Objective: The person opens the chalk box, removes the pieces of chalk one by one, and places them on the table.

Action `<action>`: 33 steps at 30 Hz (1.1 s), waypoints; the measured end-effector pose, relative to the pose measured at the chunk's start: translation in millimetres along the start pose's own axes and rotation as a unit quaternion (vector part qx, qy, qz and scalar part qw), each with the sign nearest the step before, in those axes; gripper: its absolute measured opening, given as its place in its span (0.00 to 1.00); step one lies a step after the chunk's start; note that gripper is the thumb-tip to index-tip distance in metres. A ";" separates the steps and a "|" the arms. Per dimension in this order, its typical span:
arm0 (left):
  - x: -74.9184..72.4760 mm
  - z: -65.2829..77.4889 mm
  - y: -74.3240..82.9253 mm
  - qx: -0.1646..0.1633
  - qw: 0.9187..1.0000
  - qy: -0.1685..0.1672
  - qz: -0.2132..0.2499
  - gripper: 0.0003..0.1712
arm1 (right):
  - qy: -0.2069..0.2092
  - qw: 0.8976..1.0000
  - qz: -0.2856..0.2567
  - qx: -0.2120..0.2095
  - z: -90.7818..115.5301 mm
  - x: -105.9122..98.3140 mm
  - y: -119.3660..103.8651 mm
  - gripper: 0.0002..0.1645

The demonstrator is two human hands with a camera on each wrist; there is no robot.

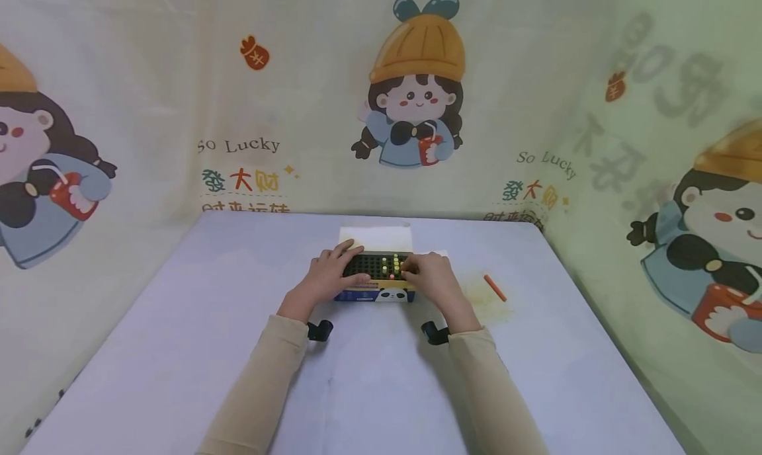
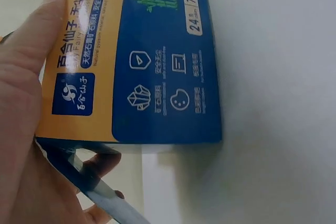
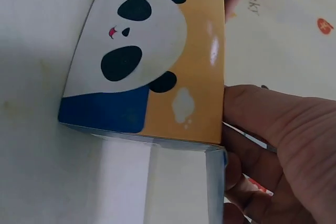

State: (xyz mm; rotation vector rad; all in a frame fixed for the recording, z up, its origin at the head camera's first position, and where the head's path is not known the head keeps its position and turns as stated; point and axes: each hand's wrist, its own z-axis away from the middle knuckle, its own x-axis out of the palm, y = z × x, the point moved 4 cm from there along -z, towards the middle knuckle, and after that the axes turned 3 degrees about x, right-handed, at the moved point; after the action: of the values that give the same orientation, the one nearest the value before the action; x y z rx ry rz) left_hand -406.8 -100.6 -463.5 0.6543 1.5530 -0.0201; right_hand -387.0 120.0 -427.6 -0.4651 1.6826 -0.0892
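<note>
A blue and yellow chalk box with a panda on its front stands on the table. Its top shows a black grid of holes, with several yellow chalk sticks and a pink one toward the right. My left hand grips the left end, thumb along the front upper edge and fingers reaching over the back. In the left wrist view, an end flap hangs out below that hand. Over the right end, my right hand has its thumb and fingertips drawn together in a pinch at a chalk stick, mostly hidden by the fingers.
An orange chalk stick lies on the table to the right, beside a patch of yellowish dust. Behind the box is a white sheet or flap. A printed cloth backdrop rises past the table's far edge.
</note>
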 end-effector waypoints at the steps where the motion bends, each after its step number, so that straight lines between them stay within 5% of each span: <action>1: -1.0 -1.5 0.3 -0.002 1.000 0.002 -0.006 0.47 | 0.001 1.000 -0.001 -0.003 -1.6 -1.0 -0.7 0.04; 7: 3.4 -9.6 5.4 0.002 0.998 0.038 -0.054 0.43 | 0.001 1.000 0.018 0.009 -6.9 2.2 3.1 0.05; 16: 11.2 -9.3 3.2 -0.006 0.991 0.067 -0.113 0.52 | 0.022 0.999 0.027 0.007 -12.8 7.6 6.7 0.07; 33: 8.1 -8.1 3.1 -0.004 0.993 0.070 -0.098 0.51 | 0.013 1.000 -0.006 0.002 -12.1 -3.8 4.6 0.08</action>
State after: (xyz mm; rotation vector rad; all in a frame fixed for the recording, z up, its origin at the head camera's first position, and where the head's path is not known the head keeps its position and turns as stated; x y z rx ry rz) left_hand -412.5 -91.7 -468.9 0.5033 1.7474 -0.1182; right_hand -399.4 123.1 -423.4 -0.4724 1.7042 -0.1072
